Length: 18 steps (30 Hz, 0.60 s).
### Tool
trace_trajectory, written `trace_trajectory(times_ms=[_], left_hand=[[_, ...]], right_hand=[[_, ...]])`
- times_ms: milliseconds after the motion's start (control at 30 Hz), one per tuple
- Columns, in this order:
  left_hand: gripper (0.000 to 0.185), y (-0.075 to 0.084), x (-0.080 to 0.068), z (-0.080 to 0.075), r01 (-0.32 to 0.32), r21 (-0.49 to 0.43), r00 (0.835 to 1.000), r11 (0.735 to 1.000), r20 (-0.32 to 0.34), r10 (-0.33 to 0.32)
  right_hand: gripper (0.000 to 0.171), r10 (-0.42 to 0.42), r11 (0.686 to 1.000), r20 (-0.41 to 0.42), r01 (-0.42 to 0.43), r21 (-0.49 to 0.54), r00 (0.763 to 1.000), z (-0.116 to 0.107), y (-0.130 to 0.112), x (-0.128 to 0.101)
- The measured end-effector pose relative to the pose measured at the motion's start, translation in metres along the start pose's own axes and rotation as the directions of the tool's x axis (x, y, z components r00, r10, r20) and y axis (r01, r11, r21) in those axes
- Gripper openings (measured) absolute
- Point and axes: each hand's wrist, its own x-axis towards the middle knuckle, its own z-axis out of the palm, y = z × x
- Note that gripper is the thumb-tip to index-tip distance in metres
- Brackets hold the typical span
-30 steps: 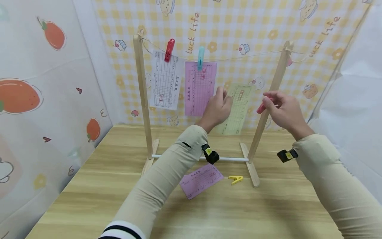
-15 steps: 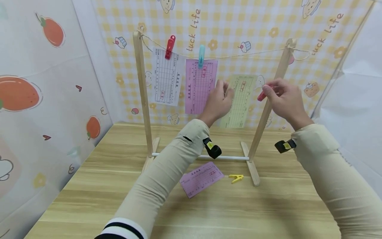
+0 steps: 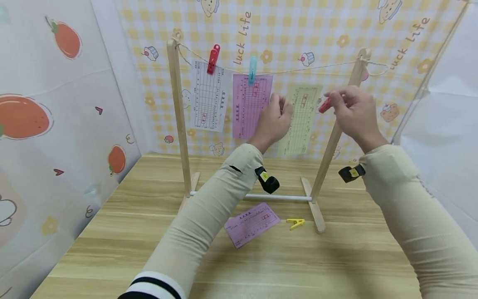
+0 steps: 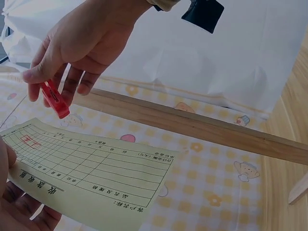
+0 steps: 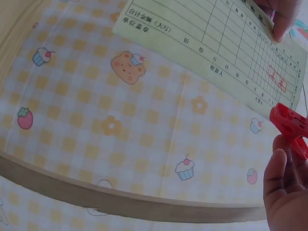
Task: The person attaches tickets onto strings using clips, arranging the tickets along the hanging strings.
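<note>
My left hand [image 3: 275, 120] pinches the left edge of a pale green form [image 3: 300, 118] and holds it up just under the string [image 3: 298, 70] of a wooden rack [image 3: 176, 120]. My right hand [image 3: 352, 112] grips a red clothespin [image 3: 324, 106] beside the sheet's upper right corner. The left wrist view shows the green form [image 4: 91, 173] with the red clothespin [image 4: 54, 99] above it in my right hand [image 4: 86, 43]. The right wrist view shows the form [image 5: 216, 43] and the clothespin [image 5: 289, 126] close together.
A white form [image 3: 207, 96] hangs under a red pin [image 3: 213, 59], and a pink form [image 3: 249, 106] under a blue pin [image 3: 252, 70]. On the wooden table [image 3: 112, 232] lie another pink form [image 3: 252, 224] and a yellow clothespin [image 3: 296, 223]. Patterned sheets wall the space.
Both hands have risen toward the string, lifting the green form and the red clothespin higher. The right hand has moved a little left, closer to the sheet.
</note>
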Motion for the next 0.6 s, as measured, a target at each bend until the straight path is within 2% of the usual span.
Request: trace_trajectory(times_ms=[200, 433, 600], left_hand=[[0.014, 0.004, 0.004, -0.001, 0.014, -0.024, 1.0, 1.0, -0.027, -0.015], [0.015, 0.008, 0.006, -0.002, 0.035, -0.049, 0.998, 0.998, -0.04, -0.037], [0.015, 0.009, 0.01, -0.004, 0.053, -0.056, 0.997, 0.997, -0.05, -0.055]], right_hand=[[0.025, 0.046, 0.998, -0.038, -0.044, 0.049, 0.998, 0.001, -0.008, 0.009], [0.024, 0.036, 0.994, -0.063, -0.029, 0.105, 0.997, 0.004, -0.015, 0.02], [0.025, 0.061, 0.988, -0.084, -0.048, 0.148, 0.995, 0.006, -0.021, 0.028]])
